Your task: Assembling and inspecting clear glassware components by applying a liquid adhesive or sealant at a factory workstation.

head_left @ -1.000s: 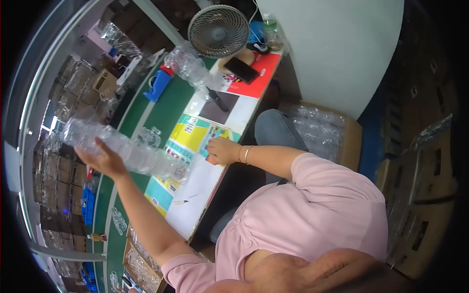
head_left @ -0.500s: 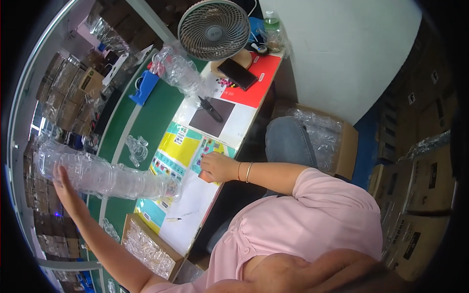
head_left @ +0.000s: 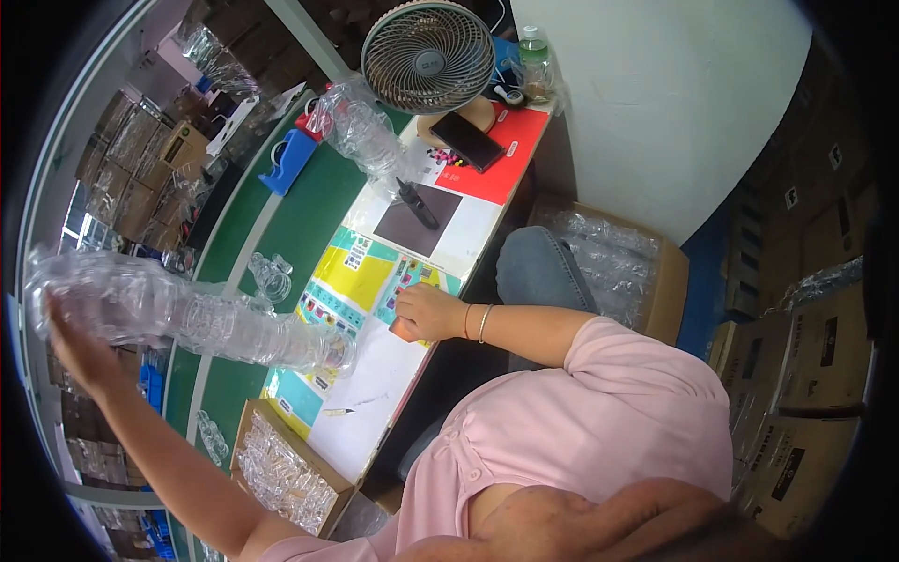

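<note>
A long, bent stack of clear ribbed plastic pieces (head_left: 220, 323), apparently nested together, stretches from the left rim of the view onto the desk. My left hand (head_left: 82, 351) holds its far end; the fingers are partly blurred behind the plastic. The near end rests on the printed sheets on the desk. My right hand (head_left: 429, 312) lies at the desk's near edge, fingers curled closed. A small orange piece (head_left: 405, 329) shows at its fingertips, its kind not clear.
A box of small clear plastic pieces (head_left: 286, 473) stands at the lower left. Further back are a fan (head_left: 429, 58), a phone (head_left: 466, 141), a black pen-like tool (head_left: 418, 205), a blue tape dispenser (head_left: 287, 162) and a bottle (head_left: 534, 61). Cardboard boxes (head_left: 811, 351) are stacked at right.
My left hand has moved further left and a little up, carrying the far end of the clear plastic stack with it. The right hand stays at the desk edge. The view has shifted slightly.
</note>
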Action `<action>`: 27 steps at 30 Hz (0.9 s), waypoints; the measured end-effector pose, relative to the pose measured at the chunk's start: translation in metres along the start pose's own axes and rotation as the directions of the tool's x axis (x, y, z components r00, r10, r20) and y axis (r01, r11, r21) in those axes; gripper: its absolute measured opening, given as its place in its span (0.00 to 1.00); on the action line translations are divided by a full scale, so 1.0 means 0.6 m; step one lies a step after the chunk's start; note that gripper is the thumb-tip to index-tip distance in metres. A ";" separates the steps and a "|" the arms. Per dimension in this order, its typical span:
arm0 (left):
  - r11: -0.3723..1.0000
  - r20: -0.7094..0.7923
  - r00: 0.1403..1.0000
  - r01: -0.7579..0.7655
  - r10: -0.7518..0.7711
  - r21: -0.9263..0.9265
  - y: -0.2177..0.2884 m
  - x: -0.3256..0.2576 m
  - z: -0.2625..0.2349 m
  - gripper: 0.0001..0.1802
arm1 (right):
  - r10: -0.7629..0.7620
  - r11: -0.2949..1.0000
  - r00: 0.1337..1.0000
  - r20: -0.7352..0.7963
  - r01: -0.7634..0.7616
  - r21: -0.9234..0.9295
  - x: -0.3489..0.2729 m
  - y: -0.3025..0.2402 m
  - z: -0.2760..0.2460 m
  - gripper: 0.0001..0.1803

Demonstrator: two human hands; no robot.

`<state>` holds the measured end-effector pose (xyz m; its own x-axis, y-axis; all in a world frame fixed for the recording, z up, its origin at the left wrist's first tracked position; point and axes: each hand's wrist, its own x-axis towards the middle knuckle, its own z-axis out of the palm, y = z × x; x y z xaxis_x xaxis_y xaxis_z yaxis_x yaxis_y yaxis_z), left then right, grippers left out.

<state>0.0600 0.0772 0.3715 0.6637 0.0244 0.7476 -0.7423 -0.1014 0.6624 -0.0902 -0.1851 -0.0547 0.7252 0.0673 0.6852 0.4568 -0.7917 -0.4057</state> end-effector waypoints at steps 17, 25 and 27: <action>0.919 -0.088 0.987 0.159 -0.136 0.362 -0.247 -0.268 -0.123 0.33 | -0.022 0.999 0.998 0.059 0.025 -0.047 0.004 -0.001 -0.003 0.04; 0.822 -0.029 0.966 0.234 -0.257 0.520 -0.350 -0.434 -0.114 0.38 | -0.320 0.939 0.947 -0.001 0.317 -0.130 0.024 -0.007 -0.006 0.11; 0.915 0.053 0.990 0.102 -0.133 0.391 -0.360 -0.431 -0.108 0.42 | -0.220 0.974 0.974 0.048 0.222 -0.043 0.018 0.000 0.004 0.09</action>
<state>0.0429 0.1572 0.0383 0.7608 -0.0150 0.6489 -0.5750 -0.4792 0.6631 -0.0809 -0.1828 -0.0488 0.6306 0.2691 0.7280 0.5839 -0.7824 -0.2165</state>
